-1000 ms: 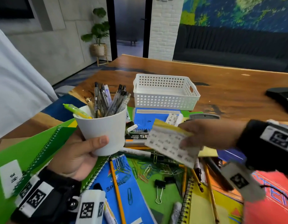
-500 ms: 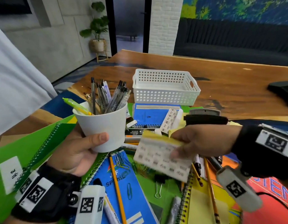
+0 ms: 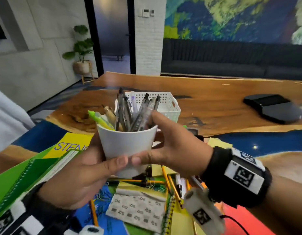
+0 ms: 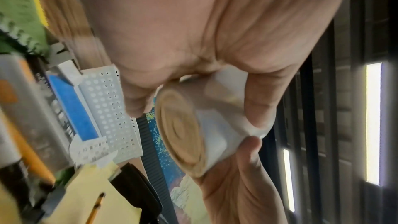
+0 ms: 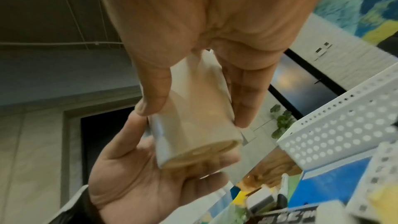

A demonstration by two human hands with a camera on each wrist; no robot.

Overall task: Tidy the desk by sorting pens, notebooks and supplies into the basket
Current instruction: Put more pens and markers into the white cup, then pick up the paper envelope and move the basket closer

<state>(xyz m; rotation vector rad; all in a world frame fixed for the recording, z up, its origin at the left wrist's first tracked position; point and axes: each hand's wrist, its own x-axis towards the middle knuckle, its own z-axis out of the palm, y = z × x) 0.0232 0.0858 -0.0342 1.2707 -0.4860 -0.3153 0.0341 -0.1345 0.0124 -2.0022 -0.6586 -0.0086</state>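
Observation:
A white cup full of pens and a green highlighter is held up in front of the white perforated basket. My left hand grips the cup from the left, thumb across its front. From the right, my right hand grips it between thumb and fingers, the index finger at the rim beside the pens. The left wrist view shows the cup's tan bottom and the basket beyond. In the right wrist view the cup sits between both hands, near the basket.
Below the cup the desk is cluttered. There are a white and yellow label packet, yellow pencils, binder clips, paper clips, a green spiral notebook and a blue notebook. A black device lies at the far right. A white sleeve is at the left.
My right hand let go of the label packet, which now lies on the desk, and took hold of the cup. The cup rose and moved right, in front of the basket.

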